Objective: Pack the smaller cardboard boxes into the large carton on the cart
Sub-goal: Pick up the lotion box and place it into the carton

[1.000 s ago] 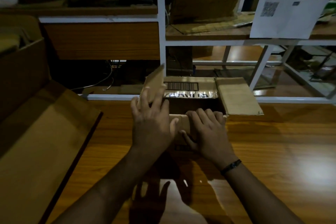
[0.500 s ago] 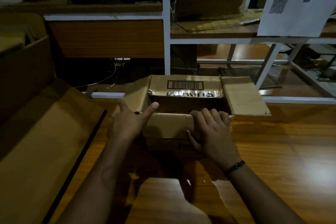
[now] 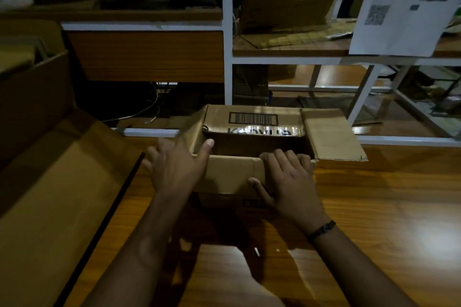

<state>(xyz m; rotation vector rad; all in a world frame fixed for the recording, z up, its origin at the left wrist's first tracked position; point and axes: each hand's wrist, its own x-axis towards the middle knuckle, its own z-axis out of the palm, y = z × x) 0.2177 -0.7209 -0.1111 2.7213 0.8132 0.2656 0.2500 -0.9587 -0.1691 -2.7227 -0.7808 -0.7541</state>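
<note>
The small brown cardboard box [image 3: 254, 157], flaps open, sits on the wooden table; right hand [image 3: 289, 182] presses its near flap, left hand [image 3: 174, 169] spread open beside it. Packing into the large brown carton [image 3: 50, 194] at left seemingly remains undone

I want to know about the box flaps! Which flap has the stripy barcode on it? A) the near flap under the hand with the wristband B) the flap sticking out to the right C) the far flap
C: the barcode is printed on the far flap of the small box, away from both hands.
</note>
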